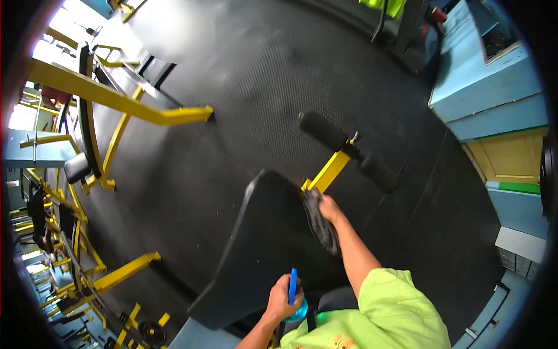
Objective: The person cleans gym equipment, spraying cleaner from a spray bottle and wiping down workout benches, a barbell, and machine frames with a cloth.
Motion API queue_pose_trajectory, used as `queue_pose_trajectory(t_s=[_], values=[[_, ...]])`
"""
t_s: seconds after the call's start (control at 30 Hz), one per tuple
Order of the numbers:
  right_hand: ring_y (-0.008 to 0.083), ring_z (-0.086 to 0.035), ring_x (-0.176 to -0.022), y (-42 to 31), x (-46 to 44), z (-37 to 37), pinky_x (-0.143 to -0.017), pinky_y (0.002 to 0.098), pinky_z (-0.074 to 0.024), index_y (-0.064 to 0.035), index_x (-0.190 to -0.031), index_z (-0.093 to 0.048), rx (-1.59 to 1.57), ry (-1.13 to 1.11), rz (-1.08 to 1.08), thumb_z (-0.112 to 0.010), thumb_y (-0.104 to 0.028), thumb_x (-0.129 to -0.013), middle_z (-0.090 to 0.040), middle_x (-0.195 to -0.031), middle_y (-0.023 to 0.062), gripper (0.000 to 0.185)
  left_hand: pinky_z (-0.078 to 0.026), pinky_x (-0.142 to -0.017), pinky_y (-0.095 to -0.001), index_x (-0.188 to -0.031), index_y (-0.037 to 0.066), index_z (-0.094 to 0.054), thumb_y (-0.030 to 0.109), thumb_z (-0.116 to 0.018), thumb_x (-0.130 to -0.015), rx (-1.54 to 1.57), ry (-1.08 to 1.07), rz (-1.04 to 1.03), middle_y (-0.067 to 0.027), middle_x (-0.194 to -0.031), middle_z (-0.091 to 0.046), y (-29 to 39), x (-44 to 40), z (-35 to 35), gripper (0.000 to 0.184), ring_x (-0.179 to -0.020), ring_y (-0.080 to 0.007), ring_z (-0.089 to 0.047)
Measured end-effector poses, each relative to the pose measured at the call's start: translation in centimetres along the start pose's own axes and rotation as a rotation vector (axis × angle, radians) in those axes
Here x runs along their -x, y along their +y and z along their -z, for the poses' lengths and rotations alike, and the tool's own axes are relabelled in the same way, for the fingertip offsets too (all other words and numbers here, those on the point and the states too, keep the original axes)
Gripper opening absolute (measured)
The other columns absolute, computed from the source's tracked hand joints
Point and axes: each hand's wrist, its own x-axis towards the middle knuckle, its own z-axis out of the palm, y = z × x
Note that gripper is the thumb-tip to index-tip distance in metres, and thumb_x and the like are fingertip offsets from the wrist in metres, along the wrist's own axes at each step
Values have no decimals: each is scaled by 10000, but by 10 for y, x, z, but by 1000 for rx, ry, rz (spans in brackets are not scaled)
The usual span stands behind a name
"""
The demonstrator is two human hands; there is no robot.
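Note:
My left hand (281, 300), low in the view, is closed around a spray bottle with a blue trigger head (293, 286) and a turquoise body (298, 312). My right hand (329, 207) reaches forward, gripping a dark grey cloth (321, 225). The cloth is at the near end of a yellow bar (328, 172), beside the edge of a black padded bench (256, 256). At the bar's far end, two black foam rollers (324, 131) stick out to either side. The bench pad lies between my two hands.
Yellow-framed gym machines (116, 96) line the left side, with a yellow leg (186, 115) jutting over the black rubber floor (250, 87). Light blue counters (494, 87) stand at the right, near a yellow cabinet door (517, 157). Dark equipment is at the top right.

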Motion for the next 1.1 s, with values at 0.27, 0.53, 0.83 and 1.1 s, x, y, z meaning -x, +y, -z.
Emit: queue_pose_trajectory(t_s=[0.27, 0.53, 0.83, 1.1], values=[[348, -322, -1402, -75, 152, -36, -1045, 551, -320, -204, -1358, -553, 758, 155, 645, -578, -485, -872, -334, -1543, 104, 562, -501, -697, -304, -1142, 99, -574, 82, -690, -740, 77, 193, 44, -49, -832, -603, 34, -16, 19, 419, -712, -155, -604], [407, -370, -1348, -123, 82, -69, -1037, 576, -344, -160, -1468, -387, 788, 283, 403, -603, -442, -831, -356, -1503, 194, 729, -507, -668, -291, -1162, 65, -555, 47, -688, -765, 132, 276, 135, -68, -854, -602, 49, -24, 28, 419, -705, -135, -603], [413, -301, -1404, -88, 119, -3, -1063, 601, -322, -224, -1459, -423, 708, -66, 451, -669, -420, -784, -316, -1534, 187, 745, -499, -792, -284, -1177, 42, -538, -24, -653, -756, 141, 334, -48, -51, -1131, -588, 45, -36, 36, 441, -772, -97, -580], [422, -376, -1355, -157, -30, -67, -1078, 557, -334, -170, -1403, -480, 413, -9, 359, -514, -539, -889, -406, -1476, 203, 633, -485, -812, -281, -1195, 34, -498, -67, -616, -750, 76, 361, -46, -96, -1235, -571, 13, -60, 19, 472, -723, -76, -566]])
